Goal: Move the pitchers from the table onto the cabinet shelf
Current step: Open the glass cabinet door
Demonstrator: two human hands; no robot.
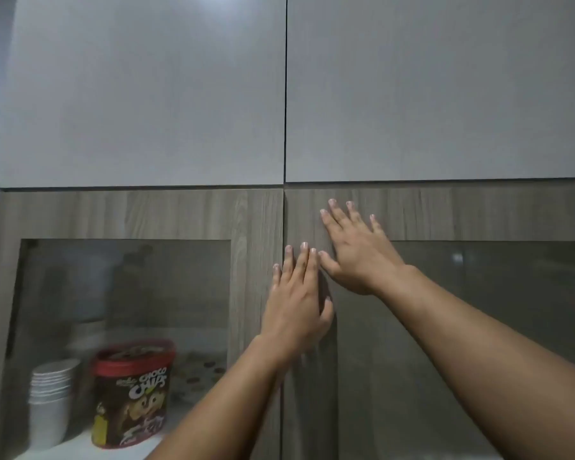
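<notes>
Two hands were laid flat, fingers straight, on two closed glass-paned cabinet doors: the left hand across the seam, the right hand on the right door. Behind the left door one stack of white cups and one Choco Chips tub were seen. No pitchers were seen.

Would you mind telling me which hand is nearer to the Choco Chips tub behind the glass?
Left. The left hand is above-right of the Choco Chips tub; the right hand is higher and farther right.

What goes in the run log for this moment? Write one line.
left hand: flat on door seam | right hand: flat on right door | doors closed | pitchers: not seen
</notes>
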